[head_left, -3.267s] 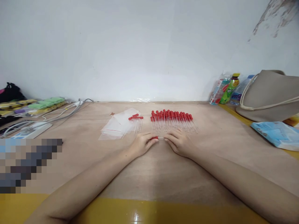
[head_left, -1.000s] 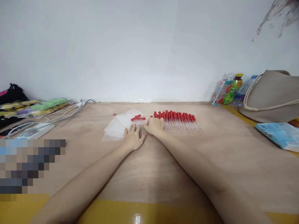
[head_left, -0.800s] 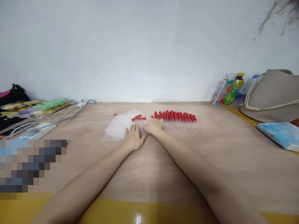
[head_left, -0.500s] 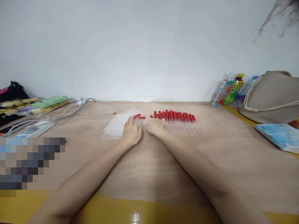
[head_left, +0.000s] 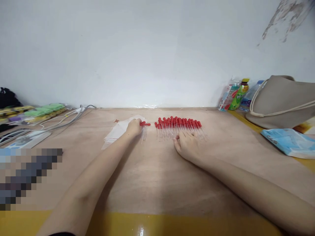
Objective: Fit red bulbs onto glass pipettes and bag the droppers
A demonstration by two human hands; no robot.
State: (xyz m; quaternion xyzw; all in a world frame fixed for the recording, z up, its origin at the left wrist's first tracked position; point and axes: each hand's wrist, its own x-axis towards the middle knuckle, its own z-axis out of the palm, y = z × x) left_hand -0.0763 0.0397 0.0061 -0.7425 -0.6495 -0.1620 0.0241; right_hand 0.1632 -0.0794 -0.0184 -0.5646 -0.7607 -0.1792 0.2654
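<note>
A row of several glass droppers with red bulbs (head_left: pixel 177 126) lies on the wooden table (head_left: pixel 157 177), glass tips pointing toward me. My right hand (head_left: pixel 187 146) rests flat on the table just in front of those tips, fingers stretched out and holding nothing. To the left, a smaller group of droppers (head_left: pixel 144 129) lies beside a stack of clear zip bags (head_left: pixel 115 132). My left hand (head_left: pixel 134 127) sits on the bags with its fingers curled. Its fingertips meet the red bulb of a dropper lying crosswise. Whether it grips that dropper is unclear.
At the far left lie cables (head_left: pixel 66 119), green and yellow packs (head_left: pixel 44 109) and a blurred patch. On the right stand drink bottles (head_left: pixel 237 93), a beige bag (head_left: pixel 283 103) and a blue packet (head_left: pixel 287 141). A yellow strip (head_left: pixel 157 226) edges the table front.
My right hand has drawn back from the small group to the front of the long row. My left hand has slid forward onto the bags and curled at the crosswise dropper.
</note>
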